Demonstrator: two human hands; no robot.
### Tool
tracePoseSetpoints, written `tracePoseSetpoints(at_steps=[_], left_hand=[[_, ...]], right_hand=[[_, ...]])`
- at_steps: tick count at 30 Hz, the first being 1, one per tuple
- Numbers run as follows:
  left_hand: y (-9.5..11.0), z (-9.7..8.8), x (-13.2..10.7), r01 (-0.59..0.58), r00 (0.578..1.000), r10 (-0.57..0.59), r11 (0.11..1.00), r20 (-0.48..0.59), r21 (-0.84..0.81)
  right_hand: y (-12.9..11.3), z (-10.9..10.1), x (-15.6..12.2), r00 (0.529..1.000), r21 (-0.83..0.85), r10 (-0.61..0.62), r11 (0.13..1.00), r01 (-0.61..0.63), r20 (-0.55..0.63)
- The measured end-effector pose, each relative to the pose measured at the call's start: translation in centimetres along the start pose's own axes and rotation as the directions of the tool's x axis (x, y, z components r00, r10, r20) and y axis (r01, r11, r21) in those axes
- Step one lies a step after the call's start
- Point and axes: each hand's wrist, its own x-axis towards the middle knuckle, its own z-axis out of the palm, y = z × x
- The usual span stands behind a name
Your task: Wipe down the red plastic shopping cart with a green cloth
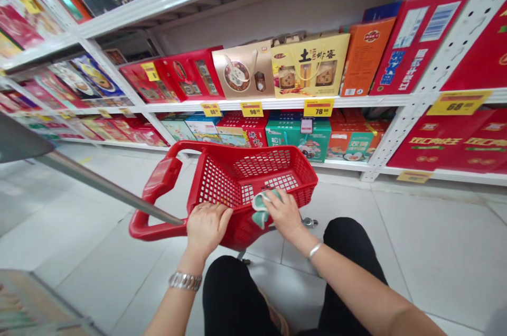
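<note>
A red plastic shopping cart [253, 159] with perforated basket walls stands on the floor in front of me. My left hand [208, 225] grips the near rim of its basket toward the handle end. In my right hand [283, 214] is a green and white cloth [261, 208], draped over the same near rim and pressed against it. Part of the cloth hangs down the basket's outer side. The cart's red handle [160, 180] is at the left, with a grey metal pole [114, 190] slanting down to it.
White shelves [277, 103] full of boxed goods rise just beyond the cart, with yellow price tags [319, 108] along their edges. Black-clad knees [350, 246] are close below my hands. A blurred case [35, 307] juts in at lower left. Pale tiles [428, 235] cover the floor.
</note>
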Motion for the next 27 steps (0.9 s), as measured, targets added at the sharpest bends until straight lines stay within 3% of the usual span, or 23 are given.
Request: tracePoseSetpoints(at_steps=[4, 7, 9, 10, 11, 13, 16, 19, 21, 24, 27], left_hand=[[-0.5, -0.1, -0.7, -0.005, 1.0, 0.005, 1.0, -0.011, 0.006], [-0.9, 0.0, -1.1, 0.01, 1.0, -0.01, 1.0, -0.004, 0.008], [-1.2, 0.1, -1.2, 0.021, 1.0, -0.021, 1.0, 0.005, 0.008], [-1.3, 0.1, -1.3, 0.025, 1.0, -0.025, 1.0, 0.009, 0.009], [-1.4, 0.1, -1.3, 0.031, 0.999, -0.031, 0.999, 0.009, 0.011], [-1.6, 0.1, -1.2, 0.04, 0.999, -0.04, 0.999, 0.009, 0.016], [-1.7, 0.0, -0.9, 0.037, 0.999, -0.037, 0.999, 0.001, 0.018], [-1.7, -0.2, -0.7, 0.01, 1.0, -0.01, 1.0, -0.008, 0.008], [-1.9, -0.3, -0.9, -0.008, 1.0, 0.008, 1.0, -0.007, 0.002], [-2.6, -0.3, -1.6, -0.015, 1.0, 0.015, 1.0, -0.004, 0.005], [-3.8, -0.4, -2.4, -0.012, 1.0, 0.012, 1.0, 0.005, -0.002]], right_hand=[[7.7, -3.0, -3.4, 0.969, -0.147, 0.243, 0.961, -0.235, 0.035], [13.1, -6.1, -5.3, 0.877, -0.254, 0.48, 0.847, -0.468, -0.015], [15.2, -7.7, -5.6, 0.816, -0.245, 0.573, 0.783, -0.572, -0.078], [15.5, -8.2, -5.3, 0.807, -0.209, 0.582, 0.78, -0.589, -0.102], [15.1, -8.5, -4.7, 0.816, -0.16, 0.565, 0.801, -0.577, -0.117], [12.5, -8.2, -2.9, 0.881, -0.041, 0.462, 0.883, -0.468, -0.105], [5.2, -6.3, 0.8, 0.981, 0.11, 0.191, 0.975, -0.193, 0.031], [-2.0, -4.0, 4.3, 0.979, 0.185, -0.015, 0.982, -0.024, 0.202], [-4.7, -3.0, 5.8, 0.952, 0.177, -0.05, 0.984, -0.005, 0.303], [-4.9, -2.7, 6.3, 0.909, 0.115, -0.021, 0.993, -0.03, 0.416], [-1.8, -3.5, 5.0, 0.884, 0.066, -0.015, 0.998, -0.018, 0.467]])
